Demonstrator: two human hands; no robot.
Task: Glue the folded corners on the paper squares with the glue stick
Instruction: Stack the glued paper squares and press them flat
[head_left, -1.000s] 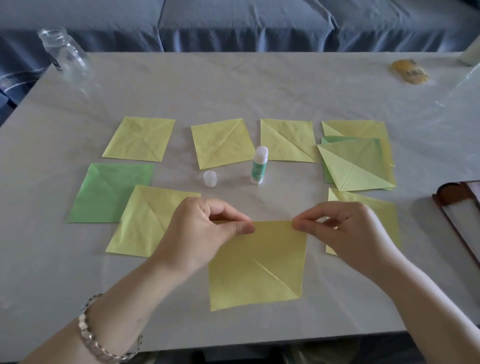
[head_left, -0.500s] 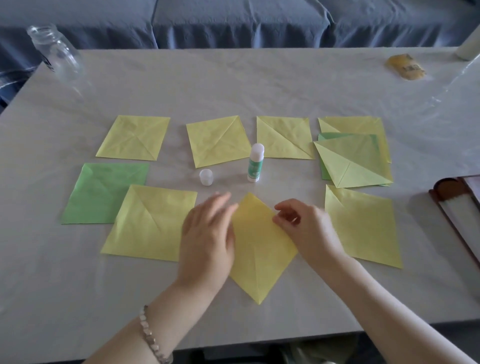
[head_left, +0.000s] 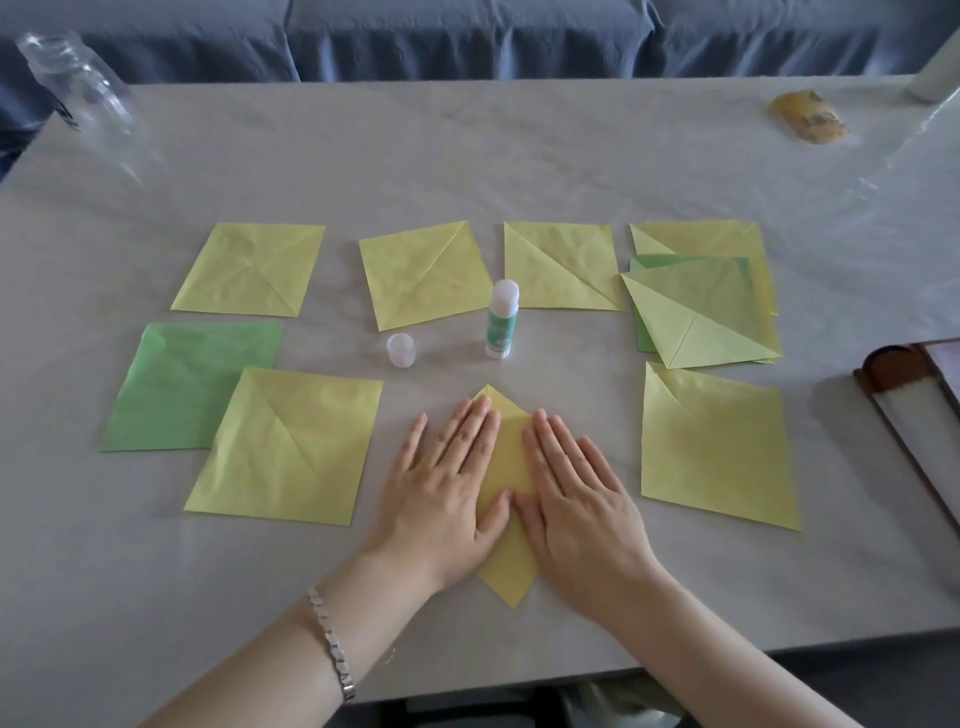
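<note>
— So, why do both hands lie flat on the folded yellow paper?
— I think they press the folded corners down so that they hold. The left hand and the right hand are both spread, with straight fingers and palms down. They grip nothing; they only press. A narrow strip of the paper shows between them.
— Where is this paper?
— It lies on the table, at the lower middle of the frame, between two larger yellow paper squares.
— Which way does it point?
— It is long and narrow, like a kite. Its long axis runs from the bottom of the frame toward the top. The upper tip points almost at the glue stick.
— Why does the glue stick stand there?
— It stands upright and uncapped, near the upper tip, with its cap apart at the left. I judge this is for easy reach. Whether glue is already under the corners, I cannot tell.
</note>
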